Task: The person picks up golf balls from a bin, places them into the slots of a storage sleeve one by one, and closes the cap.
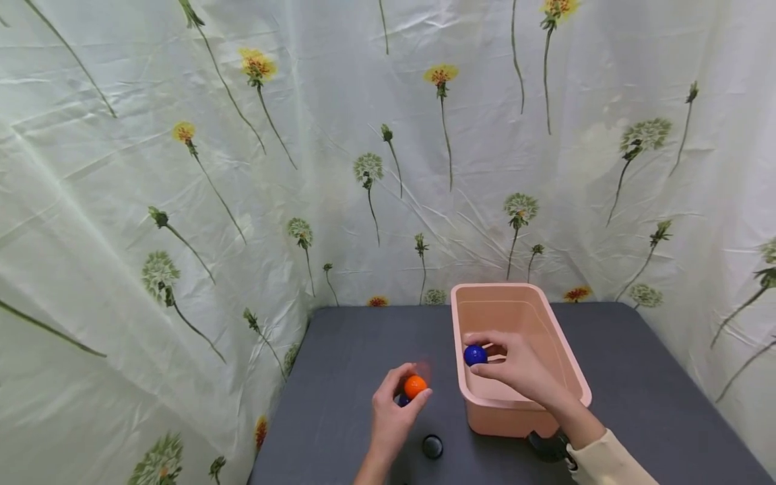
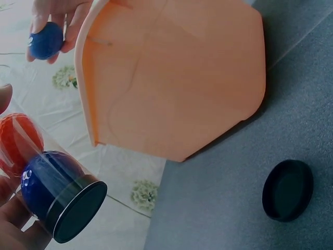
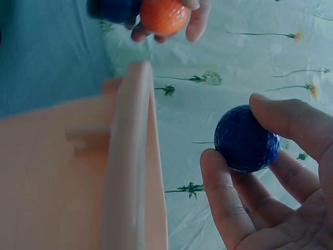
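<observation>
My left hand [image 1: 391, 411] grips a clear tube [image 2: 44, 136] with a black cap on its lower end. Inside it an orange golf ball [image 1: 415, 386] sits above a dark blue golf ball [image 2: 49, 182]. Over the pink bin [image 1: 521, 411], near its left rim, my right hand [image 1: 515, 364] pinches another blue golf ball [image 3: 246, 138] between thumb and fingertips. In the left wrist view that blue ball [image 2: 46, 40] shows beyond the bin's edge. A loose black cap [image 1: 432, 446] lies on the table in front of the bin.
The bin stands on a dark grey table [image 1: 376, 337] at right of centre. Behind and to the left hangs a white curtain [image 1: 339, 168] printed with dandelions. A dark band [image 1: 548, 446] is on my right wrist, beside the bin's front corner.
</observation>
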`<state>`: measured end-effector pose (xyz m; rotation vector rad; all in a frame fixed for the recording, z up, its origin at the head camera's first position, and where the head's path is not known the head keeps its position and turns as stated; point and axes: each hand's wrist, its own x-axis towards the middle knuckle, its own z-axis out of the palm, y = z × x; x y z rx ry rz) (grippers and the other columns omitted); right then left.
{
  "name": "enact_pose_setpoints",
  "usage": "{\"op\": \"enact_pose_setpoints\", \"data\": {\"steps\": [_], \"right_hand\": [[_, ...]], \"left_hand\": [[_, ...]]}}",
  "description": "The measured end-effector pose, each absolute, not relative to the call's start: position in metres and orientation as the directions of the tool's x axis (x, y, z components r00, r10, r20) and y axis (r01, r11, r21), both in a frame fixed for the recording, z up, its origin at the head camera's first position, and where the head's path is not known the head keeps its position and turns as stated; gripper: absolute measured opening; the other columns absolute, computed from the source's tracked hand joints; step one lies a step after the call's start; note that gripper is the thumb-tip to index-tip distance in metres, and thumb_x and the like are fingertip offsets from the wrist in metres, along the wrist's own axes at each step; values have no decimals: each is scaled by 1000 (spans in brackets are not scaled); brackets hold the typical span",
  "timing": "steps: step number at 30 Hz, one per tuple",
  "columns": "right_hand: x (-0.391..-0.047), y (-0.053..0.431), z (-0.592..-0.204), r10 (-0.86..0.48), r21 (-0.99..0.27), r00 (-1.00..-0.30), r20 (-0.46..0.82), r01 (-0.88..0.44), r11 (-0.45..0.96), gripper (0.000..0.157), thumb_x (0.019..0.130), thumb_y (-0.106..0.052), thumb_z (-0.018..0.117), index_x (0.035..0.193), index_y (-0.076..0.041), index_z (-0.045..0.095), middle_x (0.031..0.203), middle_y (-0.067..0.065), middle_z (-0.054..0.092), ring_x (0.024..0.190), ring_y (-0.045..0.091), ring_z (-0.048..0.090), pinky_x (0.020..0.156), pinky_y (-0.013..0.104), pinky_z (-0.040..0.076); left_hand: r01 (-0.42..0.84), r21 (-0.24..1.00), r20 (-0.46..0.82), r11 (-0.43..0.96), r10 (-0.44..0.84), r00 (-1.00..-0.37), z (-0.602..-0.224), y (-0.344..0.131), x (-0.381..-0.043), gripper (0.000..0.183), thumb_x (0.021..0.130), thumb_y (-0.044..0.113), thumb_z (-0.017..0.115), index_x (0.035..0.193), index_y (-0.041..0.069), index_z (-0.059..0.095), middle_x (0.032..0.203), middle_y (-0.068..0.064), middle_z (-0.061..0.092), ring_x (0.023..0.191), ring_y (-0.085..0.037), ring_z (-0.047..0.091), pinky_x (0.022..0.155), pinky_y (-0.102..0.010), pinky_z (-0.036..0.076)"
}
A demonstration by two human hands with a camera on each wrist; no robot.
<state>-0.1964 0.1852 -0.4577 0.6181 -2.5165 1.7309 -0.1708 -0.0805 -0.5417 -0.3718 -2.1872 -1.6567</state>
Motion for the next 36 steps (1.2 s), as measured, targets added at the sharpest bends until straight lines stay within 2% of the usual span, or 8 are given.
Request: {"op": "enact_pose_setpoints", "data": {"steps": [5,11,16,19,23,27,32,36], "right_hand": [[-192,177,-459,-290,-903,-920,262,-340,262,42,81,-15,86,120,-18,72,123,12,67,100,27,68,85,30,56],[-185,169,-462,-313,-912,-910,271,-347,220,46,81,-16,86,124,-12,69,122,10,66,101,34,66,82,31,57],[-181,161,-464,-317,-908,-912,261,-343,239,43,83,-21,85,123,-23,69,120,4,67,100,25,67,84,32,57],[-180,157,-464,-312,-914,-918,243,-325,244,42,84,-21,84,122,-26,69,119,2,67,100,26,67,84,33,57],[-179,155,-463,-310,-929,-928,204,-284,239,41,84,-21,84,122,-25,69,117,3,67,101,33,64,81,32,58],[-178,153,-463,-315,-935,-932,180,-262,239,39,84,-21,84,121,-25,70,114,2,68,100,31,64,80,32,58],[-178,151,-465,-331,-933,-927,179,-267,242,39,85,-21,83,122,-19,70,116,2,68,101,29,66,82,31,57],[-178,150,-466,-345,-934,-923,169,-263,243,39,86,-21,82,122,-19,69,117,2,67,103,28,66,82,31,57]], "left_hand": [[479,824,497,302,20,-868,-541,-77,-171,43,84,34,83,122,21,68,107,4,65,93,-15,64,83,-32,56],[544,780,556,311,54,-829,-540,-75,-171,43,83,28,85,121,20,68,105,2,65,92,-15,64,81,-31,56],[546,773,548,323,92,-831,-540,-76,-170,46,81,27,87,122,21,67,104,3,64,91,-14,63,83,-30,55],[546,770,544,330,107,-832,-541,-75,-169,48,79,25,88,122,21,67,105,3,65,92,-14,63,83,-30,55],[554,760,550,340,119,-827,-542,-75,-168,51,76,18,90,122,21,67,106,3,65,92,-14,63,82,-31,55],[556,755,549,346,128,-826,-543,-76,-168,51,76,19,90,122,21,68,106,3,65,92,-13,63,82,-31,56],[551,750,543,365,137,-829,-546,-77,-167,50,77,23,90,121,21,68,105,4,65,91,-12,63,81,-31,56],[535,761,521,368,145,-841,-546,-77,-165,50,77,24,90,122,23,68,105,6,65,90,-11,62,81,-30,56]]}}
